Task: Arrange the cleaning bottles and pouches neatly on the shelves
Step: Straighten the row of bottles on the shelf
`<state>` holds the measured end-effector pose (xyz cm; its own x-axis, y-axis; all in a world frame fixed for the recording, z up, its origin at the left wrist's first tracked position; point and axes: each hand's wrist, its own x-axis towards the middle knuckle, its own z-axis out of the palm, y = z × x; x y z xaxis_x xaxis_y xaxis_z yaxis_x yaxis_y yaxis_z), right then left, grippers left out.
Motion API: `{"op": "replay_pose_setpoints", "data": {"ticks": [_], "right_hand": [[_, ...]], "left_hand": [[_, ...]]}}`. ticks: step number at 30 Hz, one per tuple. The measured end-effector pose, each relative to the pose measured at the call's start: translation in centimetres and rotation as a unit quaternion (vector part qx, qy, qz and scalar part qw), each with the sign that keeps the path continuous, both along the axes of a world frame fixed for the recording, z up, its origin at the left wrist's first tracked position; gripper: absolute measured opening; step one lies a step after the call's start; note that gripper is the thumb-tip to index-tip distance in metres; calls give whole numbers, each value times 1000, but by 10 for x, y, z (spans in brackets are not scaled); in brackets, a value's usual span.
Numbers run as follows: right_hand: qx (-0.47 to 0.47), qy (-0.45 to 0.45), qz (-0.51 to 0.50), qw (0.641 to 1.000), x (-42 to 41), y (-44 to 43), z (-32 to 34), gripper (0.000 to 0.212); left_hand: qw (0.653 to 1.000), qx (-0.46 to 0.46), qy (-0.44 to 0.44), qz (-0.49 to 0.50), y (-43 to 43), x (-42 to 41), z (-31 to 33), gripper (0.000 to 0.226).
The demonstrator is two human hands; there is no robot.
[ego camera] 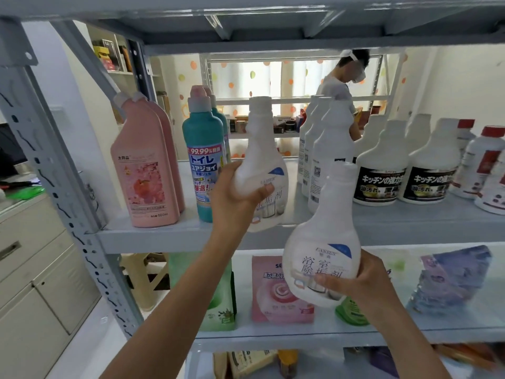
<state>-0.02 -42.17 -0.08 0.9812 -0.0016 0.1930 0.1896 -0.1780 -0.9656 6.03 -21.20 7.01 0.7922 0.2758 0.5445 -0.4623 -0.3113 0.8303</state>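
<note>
Both hands holding white bottles at the grey rack.
Left hand (240, 199) wraps the left white bottle (263, 160), upright at the upper shelf's (164, 237) near edge, between the teal bottle (203, 157) and the white bottle row (328, 138). Right hand (364, 280) grips the right white bottle (325, 242) low, tilted, nearer than the shelf.

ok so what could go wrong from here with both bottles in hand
The left hand holds a white bottle at the gap between the teal bottle and the row of tall bottles; setting it down may knock either over.
The right hand grips the tilted second bottle near its base; it might slip, with no free hand.
</note>
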Motion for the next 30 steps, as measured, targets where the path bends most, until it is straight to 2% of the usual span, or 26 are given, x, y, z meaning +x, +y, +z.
{"op": "replay_pose_setpoints", "data": {"ticks": [6, 10, 12, 14, 16, 18, 21, 22, 24, 28, 30], "right_hand": [[-3, 20, -13, 1000, 2, -7, -7, 44], [17, 33, 7, 999, 0, -5, -9, 45], [33, 38, 23, 998, -3, -4, -9, 45], [41, 44, 31, 998, -5, -3, -11, 45], [49, 46, 32, 997, -9, -1, -11, 44], [53, 48, 32, 997, -14, 0, -12, 43], [46, 55, 50, 996, -19, 5, -15, 42], [36, 55, 56, 996, -22, 8, -17, 42], [12, 57, 67, 996, -29, 16, -19, 44], [-19, 64, 103, 992, -35, 32, -32, 45], [-19, 73, 106, 991, -37, 37, -39, 48]], "left_hand": [[996, 9, 38, -79, -6, 39, 13, 46], [995, 35, 59, -75, -10, 55, 11, 56], [992, 94, 73, -41, -12, 59, 7, 73], [976, 195, 82, 53, -17, 47, -2, 85], [963, 244, -9, 112, -25, 15, -17, 77], [975, 209, -61, 37, -39, -27, -37, 65], [983, 97, 29, -156, -56, -74, -54, 59], [981, 85, 46, -167, -60, -81, -58, 48], [987, 80, 69, -123, -60, -83, -65, 34], [990, 18, 111, -80, -52, -85, -62, 49], [991, -33, 110, -67, -48, -86, -55, 49]]}}
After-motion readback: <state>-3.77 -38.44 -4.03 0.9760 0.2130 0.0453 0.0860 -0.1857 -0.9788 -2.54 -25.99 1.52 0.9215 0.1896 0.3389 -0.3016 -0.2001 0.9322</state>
